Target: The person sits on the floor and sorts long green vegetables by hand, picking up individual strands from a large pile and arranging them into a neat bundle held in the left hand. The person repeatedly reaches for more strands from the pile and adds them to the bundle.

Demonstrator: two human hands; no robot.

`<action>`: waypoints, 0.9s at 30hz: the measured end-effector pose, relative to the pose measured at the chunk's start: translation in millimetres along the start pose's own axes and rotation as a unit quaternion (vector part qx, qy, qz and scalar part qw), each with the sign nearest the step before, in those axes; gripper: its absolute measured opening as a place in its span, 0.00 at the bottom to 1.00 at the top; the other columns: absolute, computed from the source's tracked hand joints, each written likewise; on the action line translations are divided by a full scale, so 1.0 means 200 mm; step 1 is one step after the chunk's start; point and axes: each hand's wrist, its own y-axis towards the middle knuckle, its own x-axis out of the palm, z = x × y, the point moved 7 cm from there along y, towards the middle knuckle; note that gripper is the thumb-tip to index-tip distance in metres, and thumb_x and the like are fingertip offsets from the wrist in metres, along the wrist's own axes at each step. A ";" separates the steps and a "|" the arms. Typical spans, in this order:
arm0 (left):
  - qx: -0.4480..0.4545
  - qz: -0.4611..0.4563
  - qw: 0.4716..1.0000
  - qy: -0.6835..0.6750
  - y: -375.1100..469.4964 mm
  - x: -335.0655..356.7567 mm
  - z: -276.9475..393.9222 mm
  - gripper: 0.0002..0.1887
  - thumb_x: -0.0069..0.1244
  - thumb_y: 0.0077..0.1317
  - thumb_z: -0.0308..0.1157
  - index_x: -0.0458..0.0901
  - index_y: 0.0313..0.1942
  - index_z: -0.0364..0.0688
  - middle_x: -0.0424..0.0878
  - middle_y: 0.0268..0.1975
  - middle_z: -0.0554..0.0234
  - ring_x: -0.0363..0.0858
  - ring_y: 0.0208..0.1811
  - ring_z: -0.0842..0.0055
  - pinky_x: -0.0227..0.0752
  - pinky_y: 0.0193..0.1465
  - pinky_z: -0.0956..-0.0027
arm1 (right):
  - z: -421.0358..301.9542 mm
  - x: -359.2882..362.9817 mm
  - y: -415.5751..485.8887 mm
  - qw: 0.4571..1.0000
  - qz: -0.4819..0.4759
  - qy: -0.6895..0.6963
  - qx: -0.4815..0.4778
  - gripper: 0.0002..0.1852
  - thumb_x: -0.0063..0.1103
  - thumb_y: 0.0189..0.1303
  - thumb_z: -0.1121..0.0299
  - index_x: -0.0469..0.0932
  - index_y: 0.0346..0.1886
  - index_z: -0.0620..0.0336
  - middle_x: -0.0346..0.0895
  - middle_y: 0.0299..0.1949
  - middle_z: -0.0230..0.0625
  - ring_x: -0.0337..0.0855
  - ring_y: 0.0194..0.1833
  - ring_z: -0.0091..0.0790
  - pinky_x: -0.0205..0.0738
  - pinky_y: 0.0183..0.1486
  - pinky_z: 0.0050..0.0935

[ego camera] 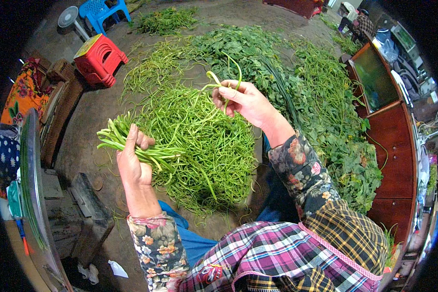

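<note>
My left hand (133, 158) is closed around a thick bundle of green stems (160, 153), its thumb pointing up and the stem ends fanning out to the left. Higher and to the right, my right hand (241, 98) pinches a few loose, curling stems (237, 69) between thumb and fingers. Below and between both hands lies a large heap of cut green stems (208, 157), tangled together. Whatever supports the heap is hidden under it.
Leafy vines (241, 47) cover the floor ahead and to the right, beside a red-brown wooden cabinet (390, 157). A red plastic stool (100, 60), a blue plastic chair (104, 12) and a fan (68, 17) stand at the far left. Another person (361, 25) crouches at the far right.
</note>
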 end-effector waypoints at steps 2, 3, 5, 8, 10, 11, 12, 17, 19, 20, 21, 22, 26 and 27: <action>0.009 0.036 0.999 0.015 -0.01 -0.01 0.01 0.09 0.57 0.67 0.27 0.72 0.36 0.42 0.67 0.26 0.74 0.62 0.25 0.83 0.64 0.30 0.75 | 0.01 -0.03 0.00 0.998 0.007 0.057 0.005 0.12 0.54 0.72 0.60 0.81 0.43 0.59 0.81 0.32 0.28 0.75 0.25 0.17 0.69 0.26 0.17; 0.015 0.054 0.998 0.023 -0.02 -0.02 0.02 0.09 0.58 0.67 0.26 0.72 0.37 0.42 0.67 0.26 0.74 0.63 0.25 0.83 0.64 0.30 0.75 | 0.01 -0.03 0.00 0.996 0.011 0.086 0.007 0.12 0.54 0.72 0.60 0.81 0.43 0.58 0.81 0.31 0.28 0.75 0.24 0.17 0.69 0.26 0.17; 0.022 0.045 0.999 0.017 -0.02 -0.04 0.03 0.09 0.58 0.66 0.26 0.71 0.38 0.42 0.68 0.26 0.73 0.64 0.25 0.83 0.65 0.29 0.75 | 0.00 -0.03 0.00 0.995 0.011 0.096 0.008 0.12 0.53 0.72 0.60 0.81 0.42 0.58 0.82 0.31 0.29 0.75 0.24 0.16 0.69 0.25 0.16; 0.018 0.037 0.999 0.013 0.00 -0.03 0.01 0.09 0.57 0.66 0.26 0.72 0.39 0.42 0.68 0.26 0.73 0.63 0.25 0.83 0.64 0.29 0.75 | 0.00 -0.06 0.00 0.991 -0.001 0.130 0.018 0.13 0.52 0.73 0.60 0.80 0.42 0.60 0.82 0.30 0.30 0.76 0.24 0.16 0.69 0.24 0.16; 0.014 0.037 0.999 0.036 -0.01 -0.02 0.01 0.08 0.56 0.68 0.28 0.71 0.36 0.42 0.66 0.26 0.74 0.63 0.25 0.84 0.65 0.33 0.76 | -0.01 -0.04 -0.01 0.990 0.019 0.136 0.021 0.13 0.52 0.73 0.60 0.80 0.42 0.60 0.82 0.30 0.31 0.76 0.24 0.17 0.69 0.24 0.16; 0.012 0.036 0.998 0.048 -0.02 -0.01 0.02 0.08 0.55 0.69 0.29 0.71 0.34 0.43 0.66 0.26 0.75 0.62 0.26 0.84 0.65 0.35 0.76 | -0.01 -0.03 -0.01 0.990 0.029 0.139 0.023 0.13 0.52 0.73 0.60 0.80 0.41 0.60 0.82 0.30 0.32 0.76 0.24 0.17 0.69 0.24 0.16; 0.012 0.039 0.998 0.048 -0.02 -0.01 0.02 0.09 0.55 0.69 0.29 0.71 0.34 0.43 0.66 0.26 0.74 0.62 0.26 0.84 0.65 0.35 0.76 | -0.01 -0.02 -0.01 0.990 0.030 0.136 0.022 0.13 0.52 0.73 0.60 0.80 0.41 0.60 0.82 0.30 0.32 0.76 0.24 0.18 0.69 0.24 0.16; 0.018 0.055 0.997 0.042 -0.03 -0.01 0.02 0.09 0.58 0.66 0.26 0.72 0.38 0.42 0.68 0.25 0.74 0.64 0.24 0.83 0.65 0.31 0.74 | 0.01 -0.02 0.00 0.994 0.012 0.104 0.014 0.13 0.53 0.73 0.60 0.81 0.41 0.60 0.82 0.32 0.32 0.76 0.25 0.20 0.68 0.25 0.17; 0.019 0.052 0.998 0.041 -0.02 -0.01 0.02 0.09 0.58 0.66 0.26 0.72 0.38 0.42 0.68 0.25 0.74 0.64 0.24 0.83 0.66 0.31 0.73 | 0.01 -0.02 -0.01 0.996 0.001 0.093 0.010 0.13 0.53 0.72 0.61 0.82 0.41 0.60 0.82 0.31 0.31 0.75 0.25 0.20 0.68 0.26 0.17; 0.019 0.050 0.998 0.041 -0.02 -0.01 0.02 0.09 0.58 0.66 0.27 0.72 0.39 0.42 0.68 0.25 0.74 0.64 0.24 0.83 0.66 0.31 0.73 | 0.00 -0.01 -0.01 0.996 -0.005 0.088 0.008 0.13 0.53 0.72 0.61 0.82 0.42 0.60 0.82 0.31 0.31 0.75 0.26 0.20 0.68 0.26 0.17; 0.020 0.049 0.998 0.042 -0.02 -0.02 0.02 0.09 0.58 0.66 0.27 0.72 0.39 0.42 0.68 0.25 0.74 0.64 0.24 0.83 0.66 0.31 0.72 | 0.00 -0.01 -0.01 0.996 -0.014 0.086 0.005 0.13 0.54 0.72 0.61 0.82 0.42 0.60 0.82 0.31 0.31 0.76 0.26 0.19 0.69 0.27 0.17; 0.022 0.049 0.998 0.043 -0.02 -0.02 0.02 0.09 0.59 0.66 0.27 0.73 0.39 0.42 0.68 0.25 0.74 0.64 0.24 0.83 0.67 0.31 0.72 | 0.00 0.00 -0.01 0.996 -0.023 0.083 0.001 0.13 0.54 0.72 0.61 0.82 0.42 0.60 0.82 0.32 0.31 0.76 0.27 0.19 0.69 0.27 0.17; 0.010 0.037 0.997 0.066 -0.01 -0.03 0.00 0.10 0.59 0.65 0.27 0.73 0.39 0.42 0.69 0.25 0.73 0.66 0.24 0.82 0.69 0.32 0.71 | -0.01 0.02 -0.01 1.000 -0.015 -0.006 -0.010 0.13 0.57 0.70 0.61 0.84 0.42 0.61 0.83 0.32 0.29 0.77 0.28 0.17 0.70 0.29 0.17; 0.010 0.036 0.996 0.076 -0.03 -0.01 -0.01 0.10 0.59 0.65 0.27 0.73 0.39 0.42 0.70 0.25 0.73 0.67 0.24 0.81 0.71 0.33 0.70 | -0.03 0.05 -0.02 0.998 -0.026 -0.047 -0.020 0.13 0.58 0.70 0.62 0.84 0.42 0.61 0.84 0.33 0.29 0.77 0.28 0.16 0.71 0.30 0.16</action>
